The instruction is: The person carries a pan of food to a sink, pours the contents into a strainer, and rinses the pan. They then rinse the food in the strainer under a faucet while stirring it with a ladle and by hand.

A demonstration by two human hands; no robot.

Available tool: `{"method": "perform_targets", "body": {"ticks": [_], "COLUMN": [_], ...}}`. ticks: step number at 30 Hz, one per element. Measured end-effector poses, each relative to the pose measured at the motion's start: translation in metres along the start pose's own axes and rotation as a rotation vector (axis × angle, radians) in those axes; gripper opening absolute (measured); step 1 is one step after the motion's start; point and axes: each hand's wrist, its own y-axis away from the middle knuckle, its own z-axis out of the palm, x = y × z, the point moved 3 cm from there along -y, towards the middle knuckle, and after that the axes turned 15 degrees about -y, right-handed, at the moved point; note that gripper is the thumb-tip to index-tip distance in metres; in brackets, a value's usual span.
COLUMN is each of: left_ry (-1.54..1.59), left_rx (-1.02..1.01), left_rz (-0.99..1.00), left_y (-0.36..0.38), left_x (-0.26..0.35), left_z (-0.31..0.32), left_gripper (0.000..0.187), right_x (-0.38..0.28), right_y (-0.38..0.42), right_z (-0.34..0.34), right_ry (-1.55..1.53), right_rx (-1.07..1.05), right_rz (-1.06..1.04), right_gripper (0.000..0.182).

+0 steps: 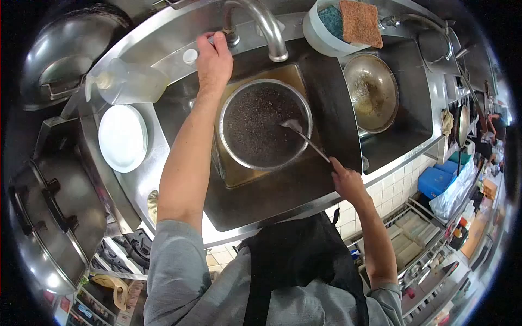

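Head view: left hand [213,60] grips the tap handle [209,41] at 12 o'clock; right hand [348,182], fingers apparently clamped, holds a ladle [304,137] in the pot [266,124].

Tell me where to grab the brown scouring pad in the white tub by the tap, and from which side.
Pinch the brown scouring pad by the near edge that overhangs the white tub rim, coming from the sink side. It lies flat on the blue sponge, so that edge is probably the free one.
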Motion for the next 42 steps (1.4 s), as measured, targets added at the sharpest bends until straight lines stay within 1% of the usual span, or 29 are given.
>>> {"method": "perform_targets", "body": {"ticks": [1,2,3,5,6,8,9,11,12,13,15,17,19,20,22,23,25,26,28,29,31,32,33,35,36,38,39,41,42], "left_ry": [0.015,0.073,0.069,0.238,0.237,0.485,0.485,0.798,0.941,0.940,0.855,0.883,0.951,0.950,0.953,0.952,1.000,0.998,0.875,0.873,1.275,1.316,1.316,0.790,0.788,0.491,0.493,0.192,0.195], "left_rx": [0.006,-0.046,-0.050,-0.104,-0.106,-0.174,-0.179,-0.217,-0.260,-0.264,-0.499,-0.551,-0.516,-0.509,-0.550,-0.541,-0.762,-0.758,-0.632,-0.632,-0.812,-0.800,-0.794,-0.705,-0.703,-0.756,-0.753,-0.765,-0.764], "left_rz": [-0.054,-0.090,-0.090,-0.188,-0.186,-0.400,-0.401,-0.610,-0.607,-0.606,-0.524,-0.252,-0.054,-0.056,0.206,0.209,0.136,0.138,0.160,0.160,-0.027,-0.097,-0.096,-0.375,-0.378,-0.266,-0.266,-0.116,-0.120], "left_y": [0.000,0.004,0.003,-0.002,-0.005,-0.006,-0.004,0.003,0.010,0.020,0.045,0.059,0.071,0.073,0.076,0.073,0.069,0.071,0.076,0.077,0.083,0.091,0.098,0.111,0.116,0.120,0.118,0.110,0.106], "left_x": [0.001,0.009,0.008,0.004,0.004,0.001,0.001,-0.001,0.000,0.006,0.035,0.060,0.106,0.118,0.138,0.134,0.121,0.116,0.109,0.103,0.091,0.089,0.087,0.067,0.059,0.042,0.034,0.027,0.026], "left_z": [0.001,-0.004,-0.003,0.000,0.001,0.006,0.006,0.010,0.011,0.006,-0.013,-0.041,-0.071,-0.077,-0.091,-0.094,-0.095,-0.098,-0.103,-0.103,-0.098,-0.091,-0.082,-0.057,-0.047,-0.027,-0.020,-0.011,-0.010], "left_gripper": [0.047,0.054,0.054,0.059,0.059,0.063,0.063,0.064,0.066,0.066,0.065,0.065,0.067,0.067,0.067,0.067,0.064,0.064,0.063,0.063,0.065,0.057,0.057,0.044,0.044,0.033,0.033,0.028,0.028], "right_x": [-0.004,-0.008,-0.014,-0.027,-0.031,-0.032,-0.031,-0.029,-0.026,-0.023,-0.015,-0.008,-0.004,-0.003,-0.003,-0.001,-0.002,-0.003,-0.006,-0.008,-0.012,-0.015,-0.018,-0.028,-0.034,-0.039,-0.038,-0.040,-0.042], "right_y": [-0.005,-0.010,-0.015,-0.022,-0.024,-0.028,-0.028,-0.028,-0.026,-0.023,-0.019,-0.014,-0.011,-0.011,-0.014,-0.017,-0.021,-0.023,-0.026,-0.028,-0.035,-0.039,-0.043,-0.050,-0.051,-0.050,-0.049,-0.042,-0.035], "right_z": [0.005,0.011,0.017,0.022,0.024,0.026,0.026,0.022,0.019,0.017,0.016,0.018,0.023,0.025,0.027,0.028,0.026,0.026,0.026,0.029,0.036,0.041,0.047,0.052,0.052,0.046,0.039,0.021,0.010], "right_ry": [-0.004,-0.021,-0.039,-0.084,-0.106,-0.129,-0.128,-0.124,-0.116,-0.109,-0.094,-0.079,-0.107,-0.105,-0.095,-0.092,-0.060,-0.060,-0.059,-0.060,-0.164,-0.164,-0.196,-0.228,-0.250,-0.269,-0.284,-0.298,-0.322], "right_rx": [-0.004,-0.010,-0.015,-0.022,-0.031,-0.038,-0.027,-0.012,-0.012,-0.013,-0.012,-0.018,0.002,-0.003,0.043,0.042,0.082,0.082,0.045,0.045,0.025,0.023,0.020,0.014,0.002,-0.014,-0.007,0.002,-0.003], "right_rz": [0.008,-0.007,-0.023,-0.012,-0.026,-0.033,-0.048,-0.063,-0.053,-0.043,-0.014,0.018,0.032,0.028,-0.044,-0.052,-0.127,-0.131,-0.095,-0.096,-0.129,-0.133,-0.146,-0.161,-0.174,-0.186,-0.238,-0.289,-0.293], "right_gripper": [0.044,0.044,0.044,0.043,0.043,0.043,0.043,0.044,0.043,0.043,0.043,0.043,0.043,0.043,0.043,0.043,0.042,0.042,0.041,0.041,0.039,0.039,0.039,0.039,0.039,0.038,0.039,0.039,0.039]}}
